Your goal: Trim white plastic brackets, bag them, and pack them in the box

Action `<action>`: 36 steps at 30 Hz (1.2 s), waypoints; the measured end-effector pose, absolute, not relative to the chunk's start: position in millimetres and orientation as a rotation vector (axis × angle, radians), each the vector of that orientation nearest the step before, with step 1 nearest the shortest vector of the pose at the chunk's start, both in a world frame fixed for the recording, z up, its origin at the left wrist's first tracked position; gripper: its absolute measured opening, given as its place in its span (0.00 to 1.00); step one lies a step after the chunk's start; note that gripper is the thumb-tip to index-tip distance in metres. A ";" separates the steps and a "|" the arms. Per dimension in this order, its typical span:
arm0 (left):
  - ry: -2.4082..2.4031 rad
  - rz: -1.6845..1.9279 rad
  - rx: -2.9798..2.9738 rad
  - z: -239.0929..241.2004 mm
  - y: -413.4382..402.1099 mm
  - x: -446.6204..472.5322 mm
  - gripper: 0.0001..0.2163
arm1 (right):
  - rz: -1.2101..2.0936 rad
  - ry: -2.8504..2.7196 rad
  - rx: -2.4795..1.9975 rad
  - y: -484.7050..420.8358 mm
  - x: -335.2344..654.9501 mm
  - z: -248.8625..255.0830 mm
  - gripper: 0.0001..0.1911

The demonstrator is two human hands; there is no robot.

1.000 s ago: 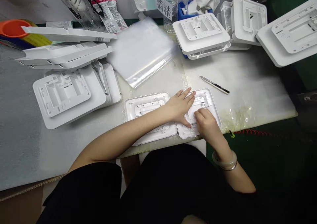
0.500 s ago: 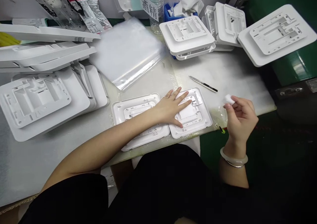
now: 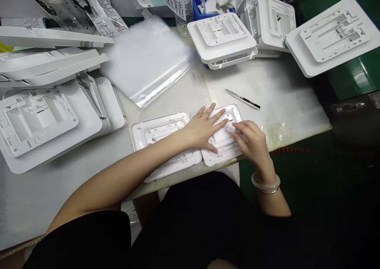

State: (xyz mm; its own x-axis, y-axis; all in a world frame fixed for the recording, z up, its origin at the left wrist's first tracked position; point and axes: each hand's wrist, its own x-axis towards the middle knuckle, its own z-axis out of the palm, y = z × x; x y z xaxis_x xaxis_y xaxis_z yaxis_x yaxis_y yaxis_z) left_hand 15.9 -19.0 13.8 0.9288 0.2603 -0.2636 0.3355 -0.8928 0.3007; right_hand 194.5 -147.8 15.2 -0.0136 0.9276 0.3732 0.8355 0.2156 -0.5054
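Observation:
My left hand lies with fingers spread over the inner side of a white plastic housing, at the housing's left part. Pinched between thumb and fingers of my right hand is a small white wad, perhaps cloth or tissue. That hand is over the same housing's right half, with the wad at its raised middle. A second white housing lies just to the left, partly hidden under my left forearm. Both housings have their hollow side up near the table's front edge.
A craft knife lies behind the housings. Clear plastic bags lie farther back. More white housings are stacked at left and back right. A labelled bottle stands beside a blue bin of crumpled white cloth or tissue.
My right hand has moved left with the white wad, from beyond the table's right front edge onto the right housing. My left hand stays spread on that housing.

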 end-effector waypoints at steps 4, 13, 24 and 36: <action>0.444 -0.273 2.730 10.8 -17.7 15.3 0.53 | 0.135 -2.026 -1.713 -139.7 173.0 1.0 0.09; 0.484 -0.206 2.692 9.1 -16.5 12.3 0.58 | 0.621 -2.130 -1.404 -138.7 168.5 18.1 0.08; 0.412 -0.248 2.697 8.4 -15.8 13.8 0.51 | 0.322 -1.330 -1.676 -174.6 238.1 21.5 0.09; 0.360 -0.194 2.645 17.9 -7.8 4.8 0.42 | 0.235 -1.390 -1.703 -184.9 245.8 21.1 0.10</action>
